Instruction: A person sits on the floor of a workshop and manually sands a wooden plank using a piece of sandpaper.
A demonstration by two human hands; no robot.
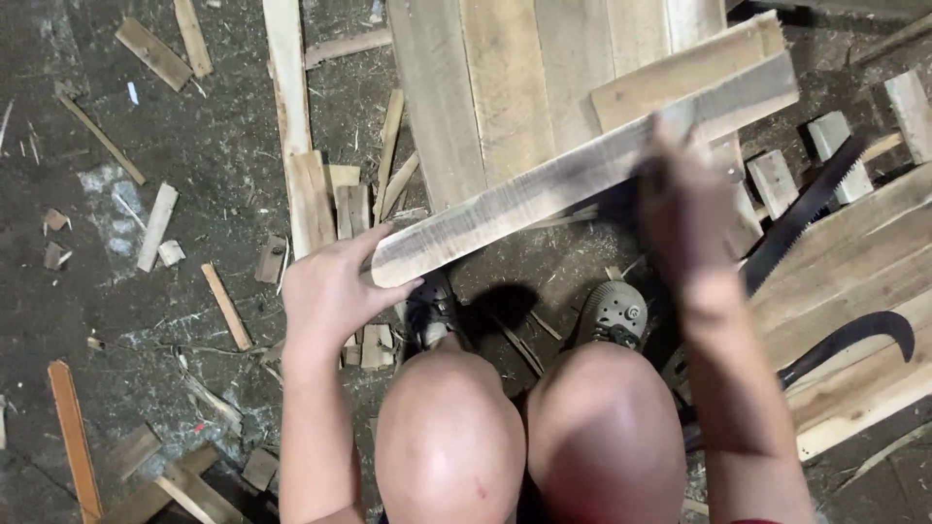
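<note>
A long weathered wooden plank (pixel 544 184) runs slantwise from lower left to upper right above my knees. My left hand (pixel 335 291) grips its near left end, thumb under and fingers over. My right hand (pixel 684 209) is blurred and lies on the plank's middle, fingers spread over its edge; whether it grips is unclear. A second plank (pixel 680 73) lies just behind it on a stack of boards (pixel 505 78).
A hand saw (pixel 806 209) with a black curved handle (pixel 859 335) rests on boards (pixel 854 281) at the right. Wood offcuts (pixel 155 228) and strips litter the dark floor at the left. My two shoes (pixel 612 311) stand below the plank.
</note>
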